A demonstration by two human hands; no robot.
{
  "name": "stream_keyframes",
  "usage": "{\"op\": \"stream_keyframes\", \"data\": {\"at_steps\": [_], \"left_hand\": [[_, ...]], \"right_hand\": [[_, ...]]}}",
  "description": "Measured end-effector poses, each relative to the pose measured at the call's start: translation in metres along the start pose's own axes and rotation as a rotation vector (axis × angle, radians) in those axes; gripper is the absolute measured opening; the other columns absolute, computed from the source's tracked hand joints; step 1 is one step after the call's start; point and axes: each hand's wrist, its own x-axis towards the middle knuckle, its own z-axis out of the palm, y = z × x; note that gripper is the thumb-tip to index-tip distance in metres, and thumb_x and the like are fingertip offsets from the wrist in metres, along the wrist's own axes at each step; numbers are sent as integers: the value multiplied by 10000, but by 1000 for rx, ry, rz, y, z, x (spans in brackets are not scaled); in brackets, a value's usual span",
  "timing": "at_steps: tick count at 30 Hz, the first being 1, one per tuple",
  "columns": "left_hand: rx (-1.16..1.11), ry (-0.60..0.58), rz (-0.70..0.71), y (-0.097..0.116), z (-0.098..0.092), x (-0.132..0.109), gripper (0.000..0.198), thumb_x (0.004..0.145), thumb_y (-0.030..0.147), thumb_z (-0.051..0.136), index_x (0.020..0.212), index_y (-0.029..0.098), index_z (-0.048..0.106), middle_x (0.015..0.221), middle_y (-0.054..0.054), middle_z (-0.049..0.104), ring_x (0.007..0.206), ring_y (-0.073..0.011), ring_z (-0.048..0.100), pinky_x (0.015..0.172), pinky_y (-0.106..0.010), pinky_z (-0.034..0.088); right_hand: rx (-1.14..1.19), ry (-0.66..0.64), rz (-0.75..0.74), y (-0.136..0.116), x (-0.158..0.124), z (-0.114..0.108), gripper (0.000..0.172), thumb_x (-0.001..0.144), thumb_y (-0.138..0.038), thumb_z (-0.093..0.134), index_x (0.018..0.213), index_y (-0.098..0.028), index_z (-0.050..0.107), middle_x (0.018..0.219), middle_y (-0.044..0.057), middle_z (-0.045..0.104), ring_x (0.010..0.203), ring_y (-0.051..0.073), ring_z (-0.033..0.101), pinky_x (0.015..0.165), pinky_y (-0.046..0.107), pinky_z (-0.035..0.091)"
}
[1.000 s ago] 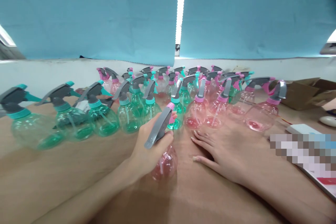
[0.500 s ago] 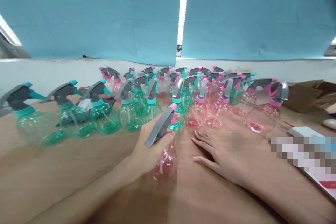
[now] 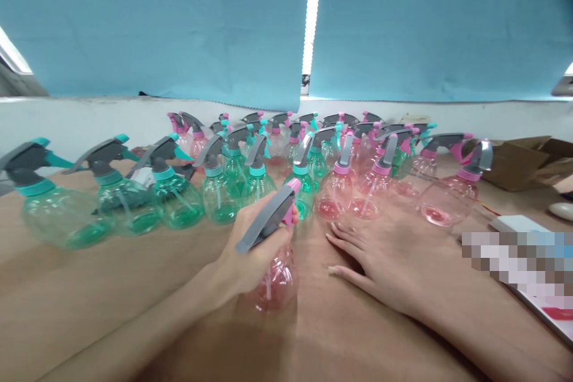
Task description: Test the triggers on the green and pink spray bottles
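Observation:
My left hand (image 3: pixel 253 250) is wrapped round the neck of a pink spray bottle (image 3: pixel 275 283), whose grey head with a pink nozzle points away to the upper right. My fingers hide the neck and part of the trigger. On the wooden table (image 3: pixel 322 334), my right hand (image 3: pixel 376 262) lies flat with its fingers spread, holding nothing. Just beyond its fingertips stand two pink spray bottles (image 3: pixel 333 197). Behind my left hand is a green spray bottle (image 3: pixel 305 188) with a turquoise collar.
More green spray bottles (image 3: pixel 176 203) line the left side, with pink and green ones crowded behind. At the right stand another pink spray bottle (image 3: pixel 447 197), a cardboard box (image 3: pixel 514 161) and a white box (image 3: pixel 521 225). Blue curtains (image 3: pixel 156 30) hang at the back.
My left hand and the pink spray bottle have shifted slightly left, and the bottle's head has tilted a little lower. My right hand has stayed in place.

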Motion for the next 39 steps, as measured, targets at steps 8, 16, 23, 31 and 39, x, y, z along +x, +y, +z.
{"op": "stream_keyframes", "data": {"at_steps": [8, 16, 23, 31, 39], "left_hand": [[110, 71, -5, -5, 3, -1, 150, 805, 219, 539, 923, 233, 630, 637, 33, 548, 609, -167, 546, 587, -298, 460], [48, 22, -2, -1, 4, 1, 412, 766, 152, 519, 1149, 279, 605, 696, 36, 571, 568, -141, 496, 537, -267, 423], [50, 10, -23, 3, 4, 2, 367, 748, 176, 515, 1082, 287, 616, 563, 60, 450, 532, -156, 446, 506, -269, 351], [77, 32, -2, 1, 4, 2, 205, 757, 191, 521, 935, 263, 592, 562, 63, 421, 514, -144, 431, 492, -267, 344], [70, 20, -2, 2, 4, 2, 248, 761, 193, 512, 983, 270, 594, 559, 64, 396, 514, -145, 409, 495, -269, 331]], "right_hand": [[-3, -28, 8, 0, 0, -1, 679, 907, -610, 406, 1411, -156, 439, 1507, 105, 338, 1402, 292, 290, 1149, 535, 232], [25, 6, -5, 4, -1, 2, 686, 895, -620, 425, 1407, -163, 445, 1503, 112, 352, 1400, 299, 295, 1146, 548, 229], [35, 0, -7, 4, -3, 0, 672, 901, -615, 414, 1405, -172, 451, 1495, 105, 369, 1398, 297, 298, 1148, 540, 233], [48, 25, -19, 5, -3, 2, 640, 895, -606, 441, 1405, -220, 454, 1486, 92, 390, 1392, 302, 310, 1141, 556, 233], [45, 2, -17, 4, -4, 1, 678, 901, -619, 412, 1413, -175, 437, 1502, 101, 353, 1400, 292, 294, 1147, 546, 229]]}}
